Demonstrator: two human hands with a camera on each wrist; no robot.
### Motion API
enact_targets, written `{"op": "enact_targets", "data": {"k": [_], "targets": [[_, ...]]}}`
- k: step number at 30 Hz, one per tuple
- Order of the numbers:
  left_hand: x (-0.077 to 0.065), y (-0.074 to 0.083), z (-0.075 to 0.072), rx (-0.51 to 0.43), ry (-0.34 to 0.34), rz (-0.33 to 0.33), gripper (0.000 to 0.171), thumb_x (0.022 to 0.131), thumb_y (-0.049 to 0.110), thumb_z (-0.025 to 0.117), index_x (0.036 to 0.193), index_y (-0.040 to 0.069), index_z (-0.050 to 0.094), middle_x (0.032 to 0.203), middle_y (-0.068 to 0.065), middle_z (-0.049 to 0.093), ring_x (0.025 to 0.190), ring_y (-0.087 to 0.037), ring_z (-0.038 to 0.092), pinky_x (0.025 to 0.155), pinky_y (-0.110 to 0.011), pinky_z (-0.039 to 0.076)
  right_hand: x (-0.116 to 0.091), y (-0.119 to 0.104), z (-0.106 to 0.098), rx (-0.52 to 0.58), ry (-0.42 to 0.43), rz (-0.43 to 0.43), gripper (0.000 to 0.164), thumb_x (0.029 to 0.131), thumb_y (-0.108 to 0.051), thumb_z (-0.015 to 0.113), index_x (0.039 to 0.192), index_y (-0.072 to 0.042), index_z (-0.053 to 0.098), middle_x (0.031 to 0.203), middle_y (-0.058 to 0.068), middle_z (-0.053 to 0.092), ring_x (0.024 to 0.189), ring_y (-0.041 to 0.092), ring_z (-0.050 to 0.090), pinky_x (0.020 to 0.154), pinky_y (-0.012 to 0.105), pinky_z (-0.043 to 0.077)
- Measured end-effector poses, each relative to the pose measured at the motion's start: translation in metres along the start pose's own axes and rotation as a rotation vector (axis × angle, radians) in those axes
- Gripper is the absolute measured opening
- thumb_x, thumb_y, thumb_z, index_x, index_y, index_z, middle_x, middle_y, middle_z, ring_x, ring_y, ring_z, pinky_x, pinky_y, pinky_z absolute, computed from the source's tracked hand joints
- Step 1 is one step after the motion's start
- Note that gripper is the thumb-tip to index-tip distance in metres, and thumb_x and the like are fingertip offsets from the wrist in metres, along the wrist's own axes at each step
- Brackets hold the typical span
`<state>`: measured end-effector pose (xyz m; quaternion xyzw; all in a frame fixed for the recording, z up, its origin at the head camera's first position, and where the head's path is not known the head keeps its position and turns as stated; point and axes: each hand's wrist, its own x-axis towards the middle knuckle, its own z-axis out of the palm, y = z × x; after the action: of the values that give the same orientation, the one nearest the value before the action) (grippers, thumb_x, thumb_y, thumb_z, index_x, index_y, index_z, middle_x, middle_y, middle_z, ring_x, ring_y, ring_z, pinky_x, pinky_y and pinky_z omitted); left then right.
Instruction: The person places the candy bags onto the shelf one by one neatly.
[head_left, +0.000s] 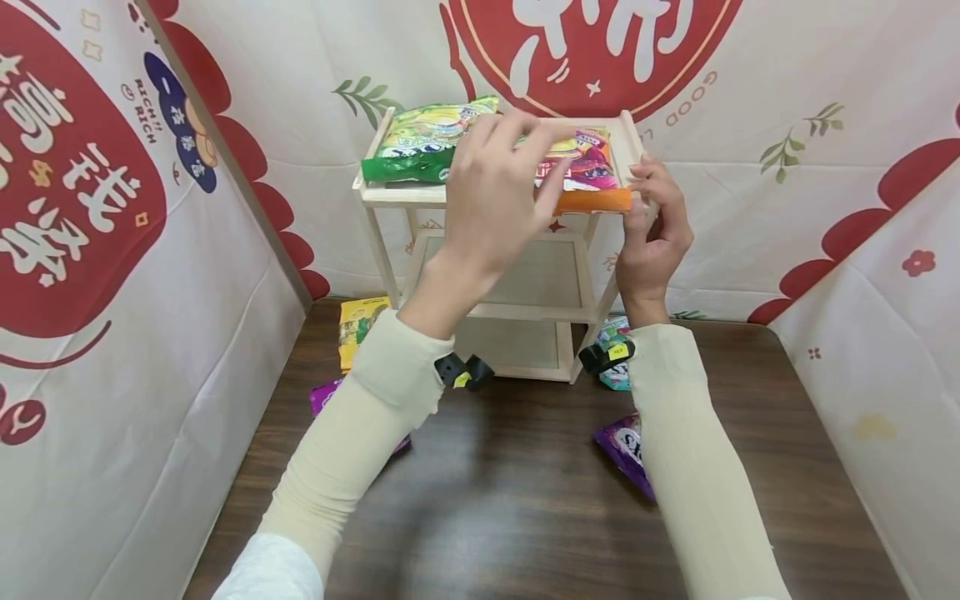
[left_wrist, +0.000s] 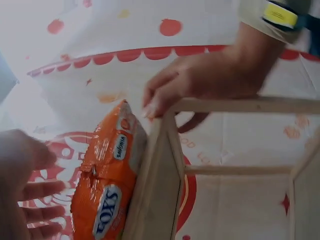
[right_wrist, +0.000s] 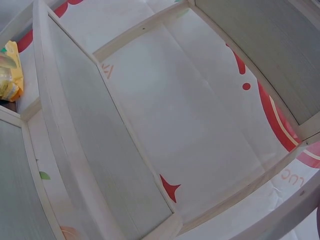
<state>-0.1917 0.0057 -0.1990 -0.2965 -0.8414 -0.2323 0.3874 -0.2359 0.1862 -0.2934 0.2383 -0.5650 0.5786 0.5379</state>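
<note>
Now, patterned cloth walls (head_left: 832, 200) ring a dark table (head_left: 487, 500), and on it stands a three-tier wooden rack (head_left: 517, 312); up top the left hand (head_left: 498, 187) hovers, fingers loosely extended and gripping nothing, while the right hand (head_left: 656, 225) curls round the rack's front right corner; the green bag (head_left: 423, 137) lies on the top tier's left side, the orange bag (head_left: 585, 171) on its right — so I'd call the loading partly done, two up; left over on the table, it seems, are a dark purple packet (head_left: 630, 454), a magenta packet (head_left: 324, 394) partly hidden, a yellow packet (head_left: 356, 329) and a teal packet (head_left: 617, 371) near the rack's feet; the lower tiers show no bags where visible; as for edges, the orange bag's near end pokes over the front rim — a slip looks possible; a narrow strip shows by the right rail, yet the lower tiers open forward and the table's middle looks roomy
</note>
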Motion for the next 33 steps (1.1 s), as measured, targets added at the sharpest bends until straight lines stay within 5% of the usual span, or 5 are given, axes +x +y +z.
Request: {"op": "enact_targets", "data": {"k": [4,12,25,33], "targets": [[-0.013,0.0,-0.002,0.172,-0.099,0.123,0.033,0.096,0.031,0.053,0.122,0.015,0.066,0.117,-0.008,0.061,0.114,-0.024,0.05,0.095,-0.035,0.038,0.0,0.0,0.0,-0.006,-0.002,0.01,0.042,0.082,-0.027,0.057,0.093,0.014,0.055,0.104,0.021,0.063,0.117,0.036,0.051,0.1,0.048,0.04],[-0.029,-0.003,0.013,0.296,-0.004,0.312,0.028,0.1,0.021,0.045,0.118,0.016,0.066,0.112,-0.01,0.063,0.106,-0.028,0.055,0.087,-0.04,0.043,0.0,-0.001,-0.001,-0.009,-0.008,0.014,0.041,0.082,-0.025,0.056,0.094,0.014,0.055,0.104,0.021,0.063,0.118,0.035,0.051,0.1,0.047,0.04],[-0.032,-0.007,0.035,0.338,-0.012,0.283,0.029,0.103,0.021,0.04,0.116,0.016,0.065,0.113,-0.01,0.063,0.104,-0.028,0.056,0.087,-0.041,0.043,0.0,-0.001,-0.001,0.004,-0.007,-0.002,0.04,0.082,-0.024,0.057,0.093,0.014,0.054,0.103,0.021,0.063,0.116,0.036,0.052,0.1,0.049,0.039],[-0.026,-0.009,0.039,0.313,-0.086,0.231,0.029,0.103,0.022,0.04,0.119,0.019,0.064,0.118,-0.01,0.062,0.109,-0.028,0.055,0.089,-0.042,0.044,0.0,-0.001,-0.001,-0.007,-0.008,0.006,0.039,0.082,-0.023,0.057,0.094,0.014,0.055,0.104,0.021,0.063,0.117,0.036,0.051,0.101,0.048,0.039]]}}
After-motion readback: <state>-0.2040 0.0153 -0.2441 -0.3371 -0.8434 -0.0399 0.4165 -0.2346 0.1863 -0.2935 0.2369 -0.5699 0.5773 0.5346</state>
